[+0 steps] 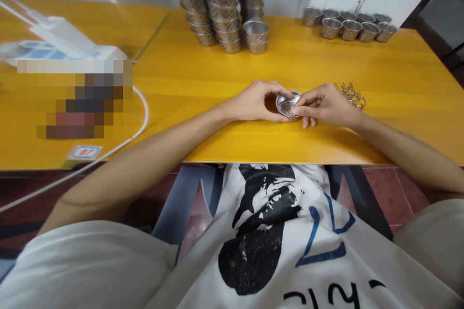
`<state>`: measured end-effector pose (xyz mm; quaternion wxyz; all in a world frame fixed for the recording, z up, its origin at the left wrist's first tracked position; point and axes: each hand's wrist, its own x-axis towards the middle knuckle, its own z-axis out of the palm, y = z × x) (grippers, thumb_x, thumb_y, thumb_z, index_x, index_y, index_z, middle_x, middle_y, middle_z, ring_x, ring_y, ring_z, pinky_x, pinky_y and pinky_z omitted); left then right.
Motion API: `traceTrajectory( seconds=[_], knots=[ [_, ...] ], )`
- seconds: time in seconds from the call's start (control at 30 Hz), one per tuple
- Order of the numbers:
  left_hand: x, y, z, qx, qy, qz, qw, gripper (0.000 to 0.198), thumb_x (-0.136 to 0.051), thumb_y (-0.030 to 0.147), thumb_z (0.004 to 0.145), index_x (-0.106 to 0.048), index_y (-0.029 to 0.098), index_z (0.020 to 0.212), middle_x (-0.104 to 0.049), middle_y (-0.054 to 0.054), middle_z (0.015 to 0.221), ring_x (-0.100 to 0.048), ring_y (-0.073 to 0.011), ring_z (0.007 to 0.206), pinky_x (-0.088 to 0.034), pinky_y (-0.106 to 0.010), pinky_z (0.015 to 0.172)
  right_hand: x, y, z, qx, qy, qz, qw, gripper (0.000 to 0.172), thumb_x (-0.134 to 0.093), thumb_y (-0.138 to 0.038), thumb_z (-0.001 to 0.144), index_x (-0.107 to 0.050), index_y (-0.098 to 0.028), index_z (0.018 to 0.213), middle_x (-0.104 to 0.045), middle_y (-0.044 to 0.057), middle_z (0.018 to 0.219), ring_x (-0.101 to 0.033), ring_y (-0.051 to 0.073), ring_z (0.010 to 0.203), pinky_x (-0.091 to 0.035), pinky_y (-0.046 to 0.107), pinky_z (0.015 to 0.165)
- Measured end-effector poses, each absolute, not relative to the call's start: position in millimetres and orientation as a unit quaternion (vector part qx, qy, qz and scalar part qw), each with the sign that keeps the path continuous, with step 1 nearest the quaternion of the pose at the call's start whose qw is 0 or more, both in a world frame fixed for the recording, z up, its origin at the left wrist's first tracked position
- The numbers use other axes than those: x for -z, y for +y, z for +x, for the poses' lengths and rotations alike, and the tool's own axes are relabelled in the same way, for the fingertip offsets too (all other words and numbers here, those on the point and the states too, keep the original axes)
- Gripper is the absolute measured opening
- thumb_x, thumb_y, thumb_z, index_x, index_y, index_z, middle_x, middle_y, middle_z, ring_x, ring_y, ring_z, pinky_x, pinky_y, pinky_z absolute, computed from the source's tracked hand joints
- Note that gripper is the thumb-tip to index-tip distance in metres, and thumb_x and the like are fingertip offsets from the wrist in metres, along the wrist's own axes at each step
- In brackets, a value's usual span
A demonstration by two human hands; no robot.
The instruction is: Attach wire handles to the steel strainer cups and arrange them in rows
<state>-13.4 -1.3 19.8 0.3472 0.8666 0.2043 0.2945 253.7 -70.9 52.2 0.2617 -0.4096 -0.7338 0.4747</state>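
A small perforated metal cup lies tilted on the yellow table, its mouth toward me. My left hand wraps around its left side, fingers curled on the rim. On the cup's right rim my right hand pinches with thumb and forefinger; what the fingertips hold there, if anything, is too small to make out. A little heap of metal wire hooks lies just right of my right hand.
Tall stacks of the same metal cups stand at the back centre. A row of single cups sits at the back right. A white device and a white cable lie on the left.
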Motion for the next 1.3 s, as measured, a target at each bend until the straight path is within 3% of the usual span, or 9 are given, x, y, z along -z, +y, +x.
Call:
traceTrajectory(
  seconds=[0.17,0.27,0.4,0.5,0.63,0.83,1.07,1.3],
  knots=[
    [-15,1,-10,-0.344,0.212,0.854,0.328,0.063,-0.103,0.058,0.080,-0.080,0.019,0.124,-0.086,-0.010,0.123,-0.082,-0.0269,0.111,-0.062,-0.037,0.103,-44,-65,258,-0.426,-0.677,-0.446,0.402,0.064,-0.105,-0.063,0.083,-0.080,-0.025,0.128,-0.083,0.009,0.110,-0.081,0.020,0.071,-0.064,0.031,0.052],
    [-18,-3,-9,-0.386,0.225,0.842,0.302,0.072,-0.104,0.061,0.080,-0.074,0.021,0.131,-0.083,-0.012,0.134,-0.081,-0.0300,0.122,-0.062,-0.042,0.113,-36,-59,259,-0.450,-0.666,-0.446,0.394,0.075,-0.104,-0.060,0.085,-0.069,-0.031,0.145,-0.080,0.008,0.125,-0.082,0.020,0.076,-0.064,0.030,0.048],
    [-21,-12,-8,-0.396,0.237,0.851,0.252,0.077,-0.103,0.066,0.085,-0.071,0.025,0.142,-0.078,-0.015,0.144,-0.078,-0.0359,0.135,-0.060,-0.050,0.122,-29,-57,255,-0.498,-0.653,-0.441,0.361,0.076,-0.096,-0.063,0.093,-0.060,-0.027,0.149,-0.083,0.009,0.122,-0.081,0.020,0.071,-0.062,0.030,0.046],
    [-17,-12,-8,-0.398,0.227,0.865,0.203,0.083,-0.100,0.068,0.089,-0.067,0.025,0.153,-0.075,-0.018,0.150,-0.075,-0.0385,0.142,-0.056,-0.055,0.128,-29,-58,253,-0.478,-0.648,-0.446,0.391,0.080,-0.103,-0.062,0.084,-0.059,-0.027,0.141,-0.084,0.006,0.113,-0.078,0.019,0.065,-0.062,0.030,0.049],
    [-7,-8,-7,-0.382,0.195,0.890,0.154,0.089,-0.091,0.074,0.097,-0.062,0.023,0.163,-0.074,-0.020,0.153,-0.072,-0.0403,0.144,-0.051,-0.063,0.133,-27,-59,253,-0.457,-0.644,-0.467,0.397,0.079,-0.107,-0.060,0.076,-0.059,-0.030,0.131,-0.080,0.000,0.098,-0.071,0.018,0.055,-0.057,0.031,0.041],
    [-4,-7,-5,-0.377,0.133,0.906,0.138,0.081,-0.085,0.071,0.104,-0.063,0.025,0.166,-0.077,-0.018,0.144,-0.073,-0.0369,0.136,-0.061,-0.058,0.121,-27,-62,250,-0.431,-0.651,-0.502,0.372,0.074,-0.107,-0.055,0.074,-0.057,-0.029,0.123,-0.082,0.002,0.102,-0.065,0.015,0.049,-0.048,0.029,0.035],
    [-6,-7,-4,-0.373,0.112,0.910,0.146,0.076,-0.089,0.063,0.104,-0.066,0.024,0.165,-0.077,-0.019,0.142,-0.071,-0.0369,0.136,-0.063,-0.058,0.119,-28,-60,248,-0.392,-0.672,-0.515,0.360,0.072,-0.107,-0.059,0.075,-0.055,-0.028,0.114,-0.082,0.003,0.103,-0.060,0.013,0.048,-0.048,0.030,0.036],
    [-6,-6,-4,-0.374,0.121,0.908,0.147,0.077,-0.087,0.069,0.103,-0.067,0.024,0.162,-0.077,-0.018,0.142,-0.072,-0.0374,0.136,-0.063,-0.058,0.119,-25,-58,250,-0.404,-0.671,-0.511,0.354,0.071,-0.104,-0.065,0.080,-0.056,-0.029,0.119,-0.083,0.003,0.100,-0.064,0.015,0.048,-0.049,0.031,0.037]
  ],
)
